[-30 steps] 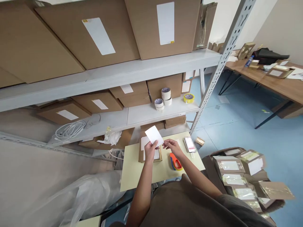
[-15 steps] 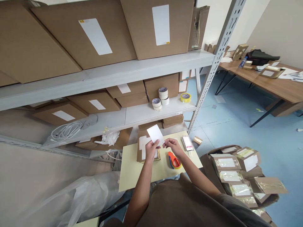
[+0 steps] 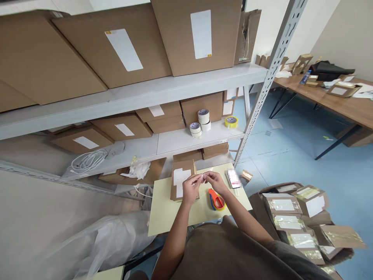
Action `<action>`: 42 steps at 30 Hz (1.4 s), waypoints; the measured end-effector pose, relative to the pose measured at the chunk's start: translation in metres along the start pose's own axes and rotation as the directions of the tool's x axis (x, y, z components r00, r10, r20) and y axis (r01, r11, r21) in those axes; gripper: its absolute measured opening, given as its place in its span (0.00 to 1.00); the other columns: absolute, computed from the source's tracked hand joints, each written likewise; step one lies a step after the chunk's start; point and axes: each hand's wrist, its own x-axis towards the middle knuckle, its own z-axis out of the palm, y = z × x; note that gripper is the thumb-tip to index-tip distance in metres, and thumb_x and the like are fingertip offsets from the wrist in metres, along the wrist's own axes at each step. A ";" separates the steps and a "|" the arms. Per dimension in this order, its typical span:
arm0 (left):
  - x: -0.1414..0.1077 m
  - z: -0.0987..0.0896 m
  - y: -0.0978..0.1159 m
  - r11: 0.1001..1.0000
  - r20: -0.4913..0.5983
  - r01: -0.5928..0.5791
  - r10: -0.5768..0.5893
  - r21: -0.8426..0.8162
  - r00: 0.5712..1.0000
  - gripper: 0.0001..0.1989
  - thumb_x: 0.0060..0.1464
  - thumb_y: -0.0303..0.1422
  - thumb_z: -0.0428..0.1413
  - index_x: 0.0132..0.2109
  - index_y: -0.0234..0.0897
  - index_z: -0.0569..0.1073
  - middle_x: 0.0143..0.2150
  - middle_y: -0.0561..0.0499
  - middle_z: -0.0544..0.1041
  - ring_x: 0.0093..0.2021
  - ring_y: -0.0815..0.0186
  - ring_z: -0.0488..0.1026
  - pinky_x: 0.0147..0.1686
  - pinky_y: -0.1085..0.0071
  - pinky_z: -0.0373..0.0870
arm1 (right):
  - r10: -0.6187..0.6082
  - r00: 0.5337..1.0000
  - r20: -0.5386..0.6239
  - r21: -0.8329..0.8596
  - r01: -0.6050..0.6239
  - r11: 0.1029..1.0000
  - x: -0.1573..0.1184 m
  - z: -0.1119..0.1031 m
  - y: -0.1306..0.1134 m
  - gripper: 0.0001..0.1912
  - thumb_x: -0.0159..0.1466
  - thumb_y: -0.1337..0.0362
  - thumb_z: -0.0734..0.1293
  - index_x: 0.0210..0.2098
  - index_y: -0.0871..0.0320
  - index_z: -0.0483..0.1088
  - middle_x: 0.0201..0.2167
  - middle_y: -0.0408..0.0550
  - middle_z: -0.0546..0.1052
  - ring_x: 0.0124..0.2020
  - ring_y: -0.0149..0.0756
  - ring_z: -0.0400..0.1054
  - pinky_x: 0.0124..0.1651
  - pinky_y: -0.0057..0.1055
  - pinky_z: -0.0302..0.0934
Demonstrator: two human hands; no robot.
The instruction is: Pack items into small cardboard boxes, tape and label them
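Fingertip to fingertip, my left hand (image 3: 191, 188) and my right hand (image 3: 215, 182) meet above the table, both closed in a pinch. A bit of white label (image 3: 203, 177) shows between the fingers; it seems turned edge-on, and most of it cannot be made out. Behind and left of my left hand lies a cardboard box (image 3: 175, 192) with white labels on its top. An orange and blue tape dispenser (image 3: 217, 200) with yellow tape rests just below my right hand. Farther right lies a phone (image 3: 234, 179) with a blurred screen.
The pale yellow table (image 3: 161, 212) stands against a grey metal shelf (image 3: 175, 142) holding cartons, tape rolls (image 3: 204, 116) and a coiled cable (image 3: 89, 160). On the floor at right, a large carton (image 3: 258, 210) holds several small boxes. Clear plastic wrap (image 3: 116, 241) lies at left.
The white label, earlier face-up in my left hand, no longer shows its face. My hands have come together, and the view has shifted slightly.
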 end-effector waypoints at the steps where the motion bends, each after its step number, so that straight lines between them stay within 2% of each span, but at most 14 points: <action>1: -0.001 0.001 -0.001 1.000 -0.020 -0.004 0.004 0.000 1.000 0.14 0.63 0.44 0.62 0.47 0.41 0.87 0.44 0.45 0.85 0.42 0.59 0.83 0.43 0.64 0.81 | 0.001 1.000 0.005 -0.004 -0.001 1.000 0.000 0.000 0.000 0.19 0.66 0.44 0.72 0.35 0.54 0.80 0.29 0.46 0.80 0.31 0.37 0.72 0.40 0.36 0.68; 10: -0.001 0.008 -0.009 1.000 -0.083 -0.003 0.004 0.018 0.997 0.17 0.62 0.47 0.62 0.48 0.42 0.86 0.45 0.44 0.86 0.43 0.58 0.83 0.43 0.63 0.82 | 0.014 0.999 0.030 0.009 -0.015 1.000 0.003 -0.006 0.002 0.19 0.65 0.45 0.73 0.37 0.55 0.81 0.30 0.46 0.81 0.32 0.37 0.73 0.41 0.36 0.70; 18: 0.001 0.014 -0.001 0.997 -0.048 0.067 -0.069 -0.034 0.996 0.17 0.61 0.48 0.63 0.48 0.42 0.87 0.46 0.43 0.86 0.45 0.57 0.83 0.46 0.62 0.81 | 0.022 1.000 0.012 -0.009 -0.022 1.000 0.004 -0.012 0.001 0.19 0.65 0.44 0.72 0.36 0.54 0.81 0.29 0.46 0.80 0.32 0.39 0.74 0.40 0.37 0.70; 27: 0.003 0.016 -0.001 0.998 -0.004 0.057 -0.057 -0.007 0.998 0.17 0.60 0.46 0.64 0.47 0.41 0.87 0.47 0.42 0.86 0.47 0.54 0.83 0.49 0.58 0.81 | -0.040 0.998 -0.045 -0.229 0.028 0.973 0.000 -0.013 -0.006 0.17 0.68 0.47 0.70 0.34 0.54 0.79 0.28 0.46 0.79 0.31 0.38 0.71 0.36 0.34 0.65; 30: 0.003 0.017 -0.006 0.986 -0.015 0.146 -0.148 -0.085 0.989 0.19 0.60 0.48 0.63 0.46 0.38 0.86 0.46 0.43 0.86 0.47 0.54 0.82 0.49 0.60 0.79 | -0.057 0.997 -0.044 -0.269 0.043 0.962 -0.001 -0.013 -0.010 0.16 0.68 0.49 0.70 0.32 0.54 0.77 0.29 0.46 0.79 0.31 0.37 0.70 0.35 0.33 0.64; 33: 0.004 0.020 -0.010 0.945 -0.071 0.245 -0.265 -0.217 0.962 0.22 0.60 0.51 0.62 0.45 0.35 0.85 0.42 0.43 0.86 0.43 0.56 0.82 0.46 0.62 0.79 | -0.051 0.998 -0.020 -0.210 0.046 0.977 -0.002 -0.013 -0.010 0.16 0.69 0.49 0.68 0.33 0.54 0.76 0.31 0.46 0.80 0.33 0.38 0.72 0.38 0.33 0.64; 35: 0.003 0.023 -0.011 0.929 -0.040 0.261 -0.280 -0.261 0.959 0.25 0.60 0.53 0.61 0.46 0.34 0.84 0.43 0.42 0.85 0.44 0.56 0.82 0.47 0.63 0.78 | -0.042 0.999 -0.021 -0.176 0.038 0.984 -0.002 -0.014 -0.007 0.16 0.70 0.50 0.67 0.34 0.54 0.75 0.31 0.46 0.80 0.33 0.37 0.72 0.39 0.33 0.64; 38: 0.000 0.025 -0.010 0.940 0.013 0.265 -0.268 -0.213 0.963 0.24 0.57 0.52 0.64 0.47 0.35 0.85 0.44 0.43 0.85 0.45 0.56 0.81 0.48 0.64 0.77 | -0.028 0.999 -0.046 -0.177 0.020 0.984 -0.003 -0.016 -0.002 0.14 0.68 0.51 0.68 0.34 0.54 0.74 0.30 0.44 0.78 0.32 0.37 0.72 0.38 0.33 0.64; 42: -0.007 0.024 -0.017 0.948 -0.050 0.277 -0.288 -0.158 0.956 0.21 0.57 0.51 0.65 0.43 0.37 0.86 0.40 0.45 0.85 0.41 0.59 0.80 0.43 0.66 0.75 | 0.022 0.998 -0.052 -0.114 -0.028 0.993 -0.005 -0.012 0.007 0.15 0.67 0.49 0.70 0.32 0.54 0.73 0.30 0.44 0.78 0.34 0.38 0.72 0.39 0.34 0.66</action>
